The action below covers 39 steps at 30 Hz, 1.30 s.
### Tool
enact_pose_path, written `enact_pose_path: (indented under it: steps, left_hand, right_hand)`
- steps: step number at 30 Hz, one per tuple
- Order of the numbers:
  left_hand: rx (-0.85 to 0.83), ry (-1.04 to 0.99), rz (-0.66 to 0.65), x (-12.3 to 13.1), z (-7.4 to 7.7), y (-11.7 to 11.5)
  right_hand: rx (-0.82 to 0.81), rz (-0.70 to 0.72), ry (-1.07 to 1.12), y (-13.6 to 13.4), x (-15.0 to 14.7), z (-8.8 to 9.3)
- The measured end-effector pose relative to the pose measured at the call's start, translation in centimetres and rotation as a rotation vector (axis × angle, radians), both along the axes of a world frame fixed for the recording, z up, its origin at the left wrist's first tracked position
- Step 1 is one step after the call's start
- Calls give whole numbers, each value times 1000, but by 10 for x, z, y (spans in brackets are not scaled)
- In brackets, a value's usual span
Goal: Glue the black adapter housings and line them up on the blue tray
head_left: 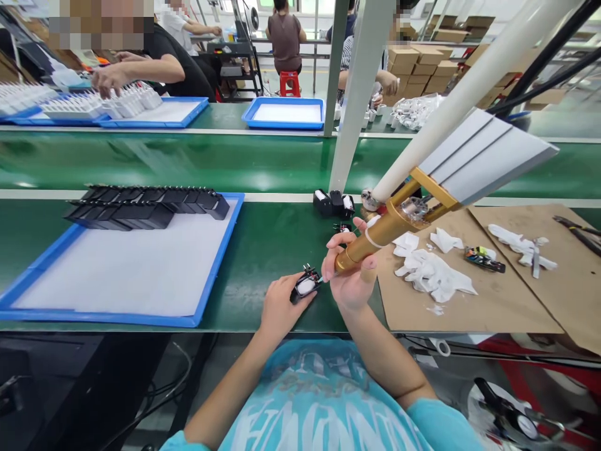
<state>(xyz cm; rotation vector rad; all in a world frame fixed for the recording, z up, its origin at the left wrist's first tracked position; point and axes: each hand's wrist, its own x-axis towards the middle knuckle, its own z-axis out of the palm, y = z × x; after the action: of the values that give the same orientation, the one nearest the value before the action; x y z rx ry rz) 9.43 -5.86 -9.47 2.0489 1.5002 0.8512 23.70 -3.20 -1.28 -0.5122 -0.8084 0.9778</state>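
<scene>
Near the table's front edge, my left hand (pixel 285 302) grips a small black adapter housing (pixel 306 285) with a white block and pins showing inside it. My right hand (pixel 351 275) is wrapped around the lower end of a gold-coloured glue gun (pixel 375 237), which slants up to the right. Its thin tip points down at the right side of the housing; whether it touches cannot be made out. Just beyond my right fingers lies another open black housing (pixel 344 228), partly hidden. Farther back stands a small group of black housings (pixel 334 203).
To the left, a blue tray (pixel 200 294) lined with white holds rows of black housings (pixel 141 207). Brown cardboard (pixel 507 300) at right carries white glue lumps (pixel 434 275), a small circuit assembly (pixel 484 258) and pliers (pixel 580 233). A white post (pixel 359 94) rises behind. Co-workers sit across the line.
</scene>
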Motion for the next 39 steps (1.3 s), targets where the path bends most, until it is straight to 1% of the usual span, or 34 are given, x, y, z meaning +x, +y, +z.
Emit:
enact_pose_path:
  steps: [4,8,13,21,26,30,34,39]
  left_hand:
    - [-37,-86,-7,-4,8,-7]
    - [-4,-112,1,-6,16,-12]
    - [-18,-145,-6,-6,22,-12]
    - [-40,-162,5,-4,23,-14]
    - [-77,-133,51,1,20,-10]
    - [-92,-152,30,6,17,-8]
    - [-62,-219,-14,12,19,-9]
    - [23,-297,-26,15,24,-10]
  right_hand:
    - [0,34,13,-2,-2,1]
    - [-13,35,0,-2,-4,2]
    - [15,36,10,-3,-5,2]
    - [21,40,31,-6,-7,5]
    - [53,63,63,-6,-11,6]
    - [56,78,73,-4,-17,8]
    - [23,91,70,-4,-24,11]
    - [107,165,108,-5,-26,12]
